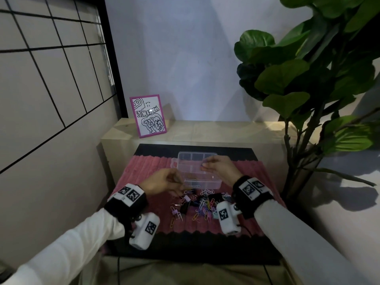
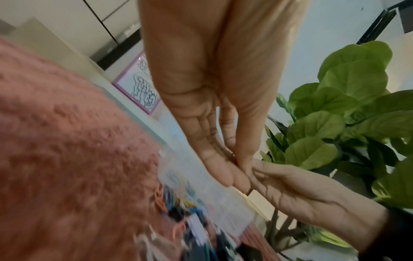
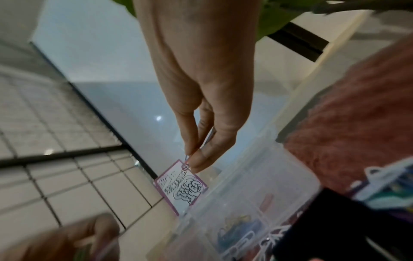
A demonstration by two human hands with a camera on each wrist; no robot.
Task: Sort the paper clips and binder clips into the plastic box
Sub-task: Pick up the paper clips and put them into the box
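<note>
A small purple paper clip (image 3: 187, 163) sits pinched between the thumb and forefinger of the right hand (image 1: 219, 168), held in the air over the clear plastic box (image 1: 197, 171). The box lies open on the pink ribbed mat (image 1: 144, 167), directly under those fingertips, and a few clips already lie in its near compartments. The left hand (image 1: 164, 183) hangs just left of the box's near corner, its fingers drawn together toward the thumb; from the left wrist view they look fairly straight and pressed close. Something thin may be between them, but I cannot tell for sure. On the mat just behind both hands, toward the person, lies the loose heap of coloured paper clips (image 1: 202, 210), with black binder clips (image 1: 214, 197) mixed into it. Beyond the fingertips, on the pale shelf, a pink-framed drawing (image 1: 148, 116) leans against the wall, and a big-leafed plant (image 1: 308, 79) stands off to the right.
</note>
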